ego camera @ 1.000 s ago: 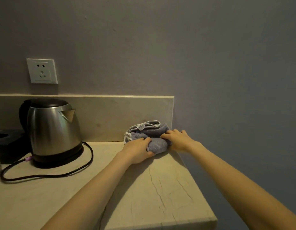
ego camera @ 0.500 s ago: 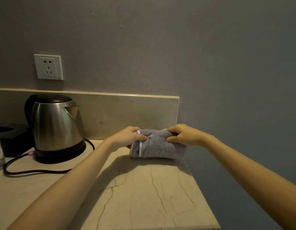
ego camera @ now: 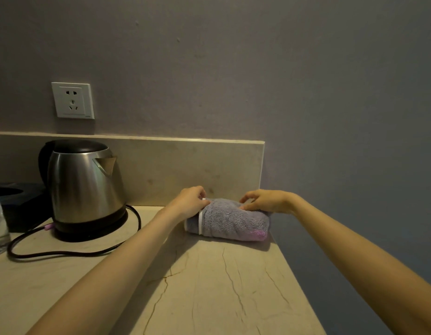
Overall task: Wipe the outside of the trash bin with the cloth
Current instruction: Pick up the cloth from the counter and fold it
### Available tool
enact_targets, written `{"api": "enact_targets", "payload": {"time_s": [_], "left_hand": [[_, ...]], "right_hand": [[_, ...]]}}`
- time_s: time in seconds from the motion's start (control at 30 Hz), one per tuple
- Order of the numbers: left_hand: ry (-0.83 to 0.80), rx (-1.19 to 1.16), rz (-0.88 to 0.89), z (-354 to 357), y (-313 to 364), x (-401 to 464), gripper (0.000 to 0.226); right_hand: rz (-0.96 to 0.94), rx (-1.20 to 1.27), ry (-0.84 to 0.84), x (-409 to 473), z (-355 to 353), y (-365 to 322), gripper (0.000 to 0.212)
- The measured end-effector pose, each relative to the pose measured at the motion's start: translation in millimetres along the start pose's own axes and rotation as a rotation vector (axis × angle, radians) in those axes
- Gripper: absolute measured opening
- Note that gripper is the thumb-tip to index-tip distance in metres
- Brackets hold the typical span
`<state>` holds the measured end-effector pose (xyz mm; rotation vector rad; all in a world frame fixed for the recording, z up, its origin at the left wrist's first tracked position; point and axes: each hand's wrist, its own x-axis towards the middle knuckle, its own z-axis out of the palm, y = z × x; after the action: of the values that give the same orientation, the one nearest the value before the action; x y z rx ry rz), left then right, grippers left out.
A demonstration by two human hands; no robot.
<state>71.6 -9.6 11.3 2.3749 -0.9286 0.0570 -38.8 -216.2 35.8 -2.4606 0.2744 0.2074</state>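
Folded grey cloth (ego camera: 230, 220) lies on the tabletop (ego camera: 209, 286) at its far right corner, against the backsplash (ego camera: 185, 170). White trim band near the cloth's left end; a purple patch shows at its right front edge. Left hand (ego camera: 189, 201) sits at the cloth's 9 o'clock end, fingers curled and pinching the trim. Right hand (ego camera: 265, 201) rests at the cloth's 1 o'clock, fingers bent over the top; the light is dim, so it seems to press rather than grip. Steel kettle (ego camera: 85, 187) stands well left, cord (ego camera: 71, 252) looping before it. Wall socket (ego camera: 73, 100) above.
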Motion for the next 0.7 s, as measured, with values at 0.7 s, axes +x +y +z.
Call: {"api": "enact_targets", "payload": {"time_s": [0.7], "left_hand": [[-0.256, -0.757, 0.235, -11.1, 31.7, -14.2, 0.026]], "right_hand": [[-0.223, 1.504, 0.297, -51.9, 1.2, 6.6, 0.057]]}}
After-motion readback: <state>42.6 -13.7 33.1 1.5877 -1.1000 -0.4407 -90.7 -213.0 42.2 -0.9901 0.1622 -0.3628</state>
